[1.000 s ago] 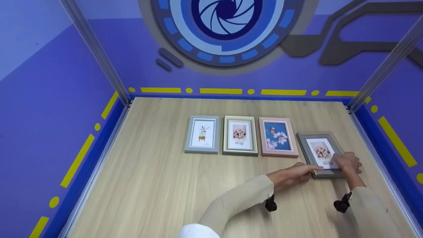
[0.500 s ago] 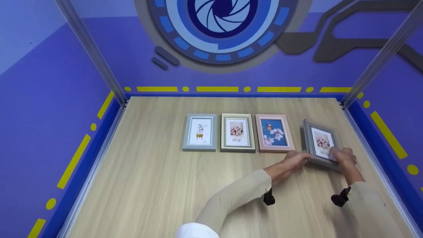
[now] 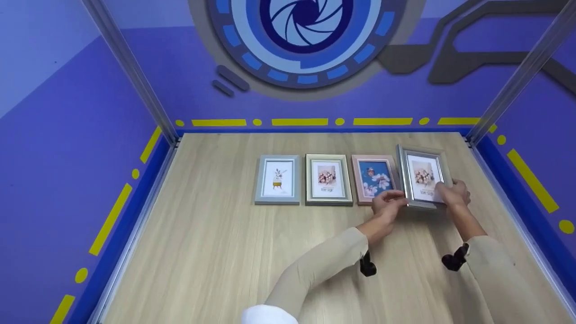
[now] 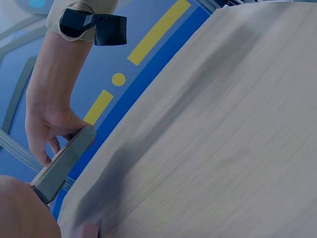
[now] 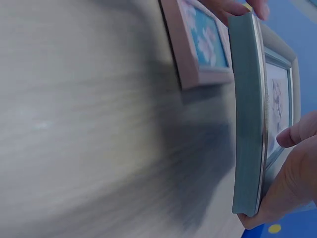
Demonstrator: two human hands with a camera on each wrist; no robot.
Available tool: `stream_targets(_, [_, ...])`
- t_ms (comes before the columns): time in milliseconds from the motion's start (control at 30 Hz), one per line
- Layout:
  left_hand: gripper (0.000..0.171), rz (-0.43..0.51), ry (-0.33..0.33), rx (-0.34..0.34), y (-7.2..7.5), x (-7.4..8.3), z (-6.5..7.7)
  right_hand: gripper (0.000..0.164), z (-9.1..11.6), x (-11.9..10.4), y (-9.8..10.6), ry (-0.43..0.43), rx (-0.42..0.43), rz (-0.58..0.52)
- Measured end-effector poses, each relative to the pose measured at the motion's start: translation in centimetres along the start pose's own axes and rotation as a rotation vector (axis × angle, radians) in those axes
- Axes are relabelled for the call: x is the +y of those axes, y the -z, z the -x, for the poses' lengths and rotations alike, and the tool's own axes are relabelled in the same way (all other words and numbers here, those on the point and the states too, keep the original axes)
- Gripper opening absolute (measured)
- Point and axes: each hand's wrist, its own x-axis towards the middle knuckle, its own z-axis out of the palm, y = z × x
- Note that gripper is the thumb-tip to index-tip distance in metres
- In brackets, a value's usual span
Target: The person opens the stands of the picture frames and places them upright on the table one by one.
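Note:
A silver-grey picture frame (image 3: 423, 177) with a bouquet print is held tilted above the table at the right end of a row. My right hand (image 3: 453, 193) grips its lower right side, thumb over the front. At the lower left corner my left hand (image 3: 388, 202) pinches it between thumb and fingers. The frame's pale edge (image 5: 247, 119) faces the right wrist view, raised off the wood with a shadow below. In the left wrist view my left hand (image 4: 22, 210) fills the lower corner. Just left of the held frame lies a pink frame (image 3: 358, 180), partly covered by my left hand.
A blue-grey frame (image 3: 259, 180) with a plant print and a gold-edged frame (image 3: 309, 180) lie flat, in line with the pink one. Blue-purple walls (image 3: 67, 157) and metal posts (image 3: 135, 76) enclose the wooden table (image 3: 202, 225) at the back and sides.
Both hands have lifted the silver-grey frame from the table and carried it left and farther back, beside the pink frame. The other frames have stayed in place.

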Motion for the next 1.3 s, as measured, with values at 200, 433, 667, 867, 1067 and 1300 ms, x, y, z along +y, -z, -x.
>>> stream_targets(200, [0.032,0.042,-0.027,0.04,1.4,2.0,-0.3,0.077,1.0,-2.0,-1.6,0.004,-0.073,-0.044])
stream_targets(433, [0.042,0.027,0.0,-0.003,5.6,3.9,-1.1,0.075,2.4,-3.4,-5.2,0.048,-0.16,-0.148])
stream_targets(667, [0.052,0.006,-0.005,-0.051,10.4,5.4,-2.3,0.073,3.4,-5.5,-8.5,0.084,-0.241,-0.131])
stream_targets(867, [0.054,-0.01,-0.008,-0.124,13.9,7.3,-3.0,0.07,4.2,-7.0,-10.2,0.083,-0.305,-0.184])
stream_targets(1067, [0.046,-0.024,-0.061,-0.188,16.4,8.7,-3.0,0.068,5.0,-7.7,-11.9,0.074,-0.353,-0.186])
stream_targets(1300, [0.044,-0.043,-0.118,-0.216,17.8,10.2,-2.5,0.065,5.7,-8.0,-13.2,0.107,-0.413,-0.223])
